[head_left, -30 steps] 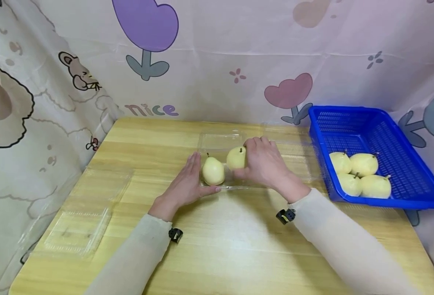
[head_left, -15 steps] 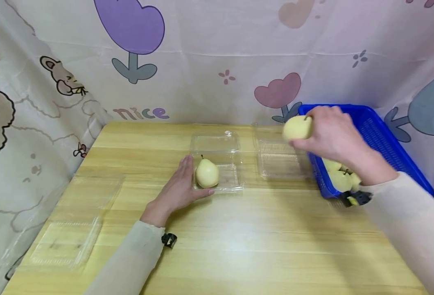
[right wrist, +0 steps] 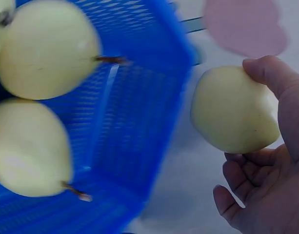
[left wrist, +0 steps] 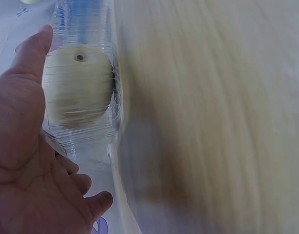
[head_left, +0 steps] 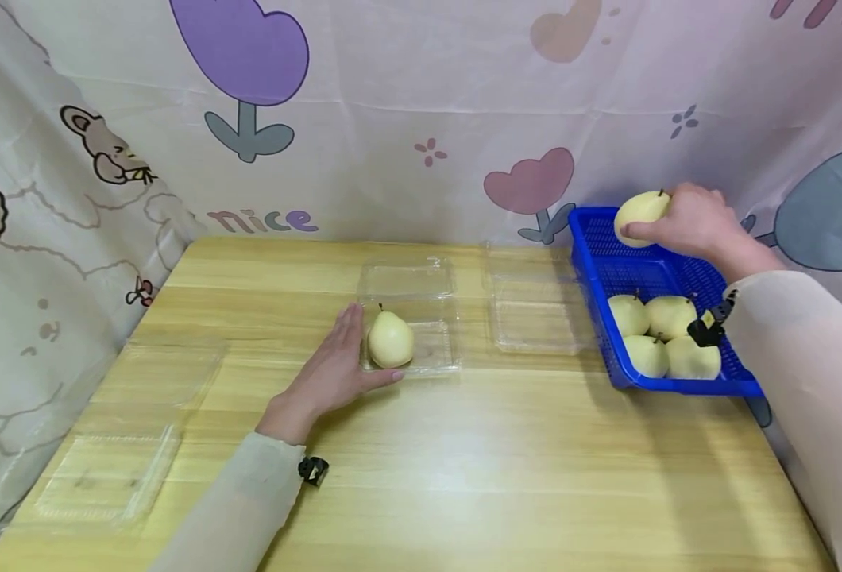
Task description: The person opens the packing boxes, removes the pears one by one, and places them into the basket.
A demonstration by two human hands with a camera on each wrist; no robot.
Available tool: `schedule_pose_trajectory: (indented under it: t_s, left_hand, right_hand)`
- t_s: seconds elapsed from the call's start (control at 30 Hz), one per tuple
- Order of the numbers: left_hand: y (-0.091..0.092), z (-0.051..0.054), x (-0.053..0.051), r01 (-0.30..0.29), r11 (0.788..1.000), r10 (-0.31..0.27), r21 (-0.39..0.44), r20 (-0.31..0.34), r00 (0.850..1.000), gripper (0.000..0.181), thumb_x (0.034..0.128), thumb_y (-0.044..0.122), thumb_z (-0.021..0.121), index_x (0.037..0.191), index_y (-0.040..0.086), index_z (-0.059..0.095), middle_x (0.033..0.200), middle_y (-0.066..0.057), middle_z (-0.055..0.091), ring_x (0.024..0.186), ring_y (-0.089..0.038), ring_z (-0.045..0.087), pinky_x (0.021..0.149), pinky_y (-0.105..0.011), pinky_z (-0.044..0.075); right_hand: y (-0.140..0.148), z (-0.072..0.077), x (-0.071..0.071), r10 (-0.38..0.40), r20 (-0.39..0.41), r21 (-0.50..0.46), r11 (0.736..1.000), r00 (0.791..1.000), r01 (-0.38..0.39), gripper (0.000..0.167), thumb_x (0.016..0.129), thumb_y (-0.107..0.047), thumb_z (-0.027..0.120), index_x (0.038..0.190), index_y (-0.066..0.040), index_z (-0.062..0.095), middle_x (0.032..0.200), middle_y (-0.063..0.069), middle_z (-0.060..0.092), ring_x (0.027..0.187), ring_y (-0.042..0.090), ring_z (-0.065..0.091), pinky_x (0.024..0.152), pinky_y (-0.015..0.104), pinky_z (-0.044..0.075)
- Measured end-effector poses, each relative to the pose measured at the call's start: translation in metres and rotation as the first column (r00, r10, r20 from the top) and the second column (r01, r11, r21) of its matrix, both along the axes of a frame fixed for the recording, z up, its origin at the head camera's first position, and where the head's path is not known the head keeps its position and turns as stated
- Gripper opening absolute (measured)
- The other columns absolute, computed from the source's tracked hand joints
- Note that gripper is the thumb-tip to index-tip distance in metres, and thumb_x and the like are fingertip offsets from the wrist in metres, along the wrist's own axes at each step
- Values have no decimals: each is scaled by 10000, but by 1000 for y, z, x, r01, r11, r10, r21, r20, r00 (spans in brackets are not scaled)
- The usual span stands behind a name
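Note:
In the head view a pale yellow pear stands, stem up, in the left half of an opened clear plastic box. My left hand lies along the box's left side, fingers straight and thumb stretched along its front edge. The left wrist view shows that pear through the ribbed plastic wall. Over the back of the blue basket, my right hand grips another pear between thumb and fingers. Several pears sit in the front of the basket, partly hidden by the right wrist.
A second clear box lies opened between the middle box and the basket. Another clear box lies at the table's left edge. A patterned curtain hangs behind the wooden table.
My right hand has lifted its pear out of the middle box and carried it right, over the basket. My left hand has stayed at the box, and the head view has shifted slightly.

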State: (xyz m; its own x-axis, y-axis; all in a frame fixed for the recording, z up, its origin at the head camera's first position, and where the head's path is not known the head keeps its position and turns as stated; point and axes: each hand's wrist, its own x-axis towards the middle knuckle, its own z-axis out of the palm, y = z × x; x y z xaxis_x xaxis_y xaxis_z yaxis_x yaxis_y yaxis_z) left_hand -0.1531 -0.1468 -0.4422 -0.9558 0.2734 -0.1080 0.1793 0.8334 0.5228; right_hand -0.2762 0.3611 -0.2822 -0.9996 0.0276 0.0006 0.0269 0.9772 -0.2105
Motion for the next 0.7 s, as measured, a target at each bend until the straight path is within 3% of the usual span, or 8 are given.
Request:
schedule_pose_trajectory:
  t_s: [0.2,0.47,0.7]
  left_hand:
    - [-2,0,2,-2,1000,1,3,4,1000,1372,834,754,741,1679,34,-66,1773,-181,-59,1649,-338,-23,1327,-553,115]
    - [0,-1,1,-1,1000,1,16,-6,1000,1375,830,782,720,1681,46,-71,1773,-176,-56,1651,-332,-11,1331,-535,117]
    - [-1,-3,0,-6,1000,6,8,-7,1000,1383,826,791,716,1680,40,-72,1772,-176,-57,1652,-332,-6,1332,-527,118]
  right_hand:
    - [10,-33,-12,16,89,0,1000,996,-16,765,900,-718,670,958,14,453,837,169,476,816,414,514,629,454,414]
    - [15,-55,-15,52,202,-19,999,978,-50,697,919,-703,669,839,-34,494,800,137,505,840,401,540,719,490,444]
    - [15,-66,-16,98,268,-28,995,958,-94,725,933,-621,702,1027,69,499,960,242,555,881,410,552,737,502,480]
